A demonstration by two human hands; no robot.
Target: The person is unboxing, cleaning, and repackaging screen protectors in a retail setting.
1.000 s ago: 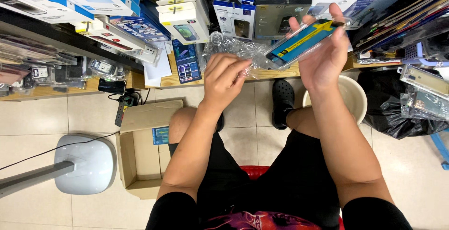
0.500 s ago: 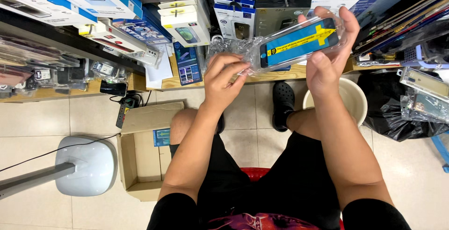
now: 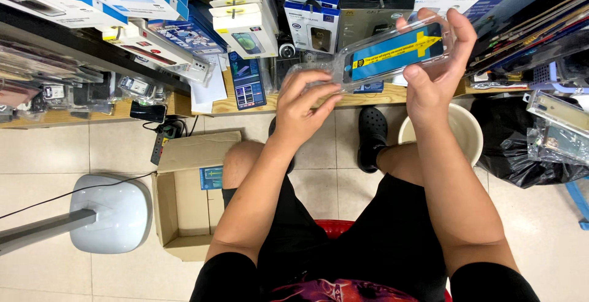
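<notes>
Right hand [image 3: 435, 72] grasps clear plastic tray with blue-and-yellow insert [image 3: 396, 50] — fingers wrapped over its far end. Left hand [image 3: 304, 102] pinches crinkled clear plastic wrapper [image 3: 310, 72] at tray's near end.

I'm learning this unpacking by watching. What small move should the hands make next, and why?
Probably draw the clear plastic sleeve further off with the left hand: the right hand grips the blue-and-yellow item, and the sleeve's crumpled end hangs past it.
</notes>
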